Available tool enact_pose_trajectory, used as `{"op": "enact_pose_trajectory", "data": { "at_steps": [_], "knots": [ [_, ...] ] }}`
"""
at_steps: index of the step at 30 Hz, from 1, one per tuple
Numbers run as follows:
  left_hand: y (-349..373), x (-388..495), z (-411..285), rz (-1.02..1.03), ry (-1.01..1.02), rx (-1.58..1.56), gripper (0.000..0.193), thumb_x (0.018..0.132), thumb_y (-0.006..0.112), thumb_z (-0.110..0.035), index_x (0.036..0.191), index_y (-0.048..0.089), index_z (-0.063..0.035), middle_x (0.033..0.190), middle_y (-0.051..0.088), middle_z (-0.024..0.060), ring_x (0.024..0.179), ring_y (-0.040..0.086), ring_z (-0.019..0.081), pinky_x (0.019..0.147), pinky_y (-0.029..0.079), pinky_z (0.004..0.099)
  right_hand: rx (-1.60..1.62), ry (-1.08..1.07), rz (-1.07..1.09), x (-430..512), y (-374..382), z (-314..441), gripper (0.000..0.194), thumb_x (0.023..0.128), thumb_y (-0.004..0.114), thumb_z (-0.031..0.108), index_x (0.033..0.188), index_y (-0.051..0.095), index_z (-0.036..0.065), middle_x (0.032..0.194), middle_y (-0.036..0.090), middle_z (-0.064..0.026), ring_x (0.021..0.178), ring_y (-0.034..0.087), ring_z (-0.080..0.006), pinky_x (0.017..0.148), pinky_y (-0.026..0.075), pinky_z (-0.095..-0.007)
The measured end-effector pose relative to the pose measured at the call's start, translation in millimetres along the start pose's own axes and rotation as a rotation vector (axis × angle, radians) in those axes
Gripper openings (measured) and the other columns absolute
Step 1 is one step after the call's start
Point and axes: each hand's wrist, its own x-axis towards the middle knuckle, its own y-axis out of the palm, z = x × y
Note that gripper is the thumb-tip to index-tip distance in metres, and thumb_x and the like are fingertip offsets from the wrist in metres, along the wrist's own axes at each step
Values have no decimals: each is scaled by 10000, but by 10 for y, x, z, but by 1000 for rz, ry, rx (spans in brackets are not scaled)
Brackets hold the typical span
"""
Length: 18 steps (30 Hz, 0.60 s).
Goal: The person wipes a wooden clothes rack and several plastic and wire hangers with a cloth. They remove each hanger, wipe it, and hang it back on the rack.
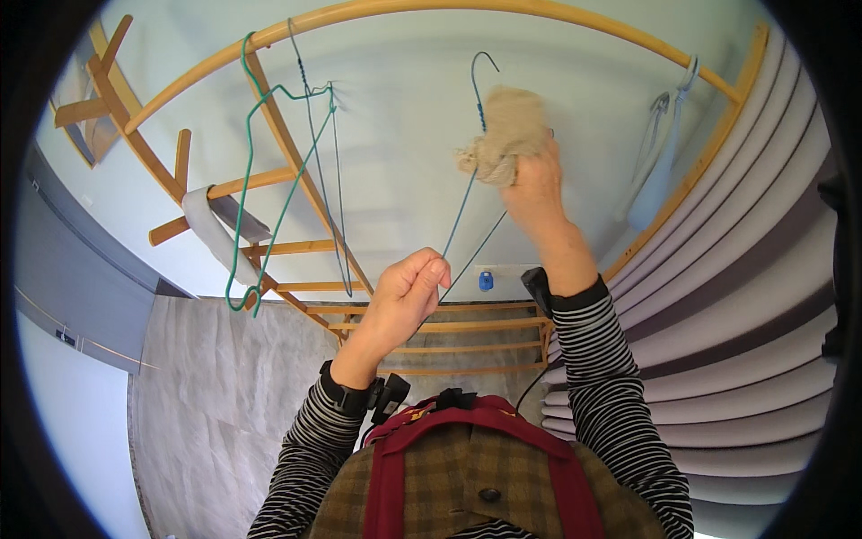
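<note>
My left hand [412,286] is closed round the lower part of a blue wire hanger [461,214], whose hook points up and is off the wooden rail [404,5]. A crumpled beige cloth [508,131], slightly blurred, is in my right hand [537,188], pressed against the hanger just below its twisted neck. The cloth hides part of the wire and most of my right fingertips. The hanger's two sides spread downward from the cloth, one of them running behind my left hand.
A green wire hanger [250,145] and another blue one [337,162] hang at the left of the wooden rack. Grey fabric [215,222] drapes over a peg. Light blue hangers [653,195] hang at the right, beside a pleated curtain [727,303]. A slatted shelf [471,327] lies low ahead.
</note>
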Motion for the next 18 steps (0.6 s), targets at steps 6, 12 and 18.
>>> {"op": "enact_pose_trajectory", "data": {
  "at_steps": [6,12,18],
  "knots": [
    [-175,-412,-309,33,31,61,302,1036,467,-255,825,534,-50,603,404,-64,484,320,14,445,247,195,82,158,-62,-105,-64,-369,287,757,713,110,1036,680,52,1203,620,-145,1126,562,-353,951,439,-433],
    [-143,-463,-338,70,19,-12,310,1038,467,-250,812,533,-48,610,416,-62,486,327,8,449,253,191,437,719,-92,-311,-17,-563,340,859,640,106,1189,594,39,1190,622,-105,1073,593,-228,905,485,-347],
    [15,-420,-375,97,80,66,340,1035,472,-285,802,521,-43,546,372,-74,445,290,7,430,221,188,870,903,-313,-111,-56,-485,326,931,569,102,1243,534,12,1179,613,-82,1022,600,-195,859,511,-327]
  ]
}}
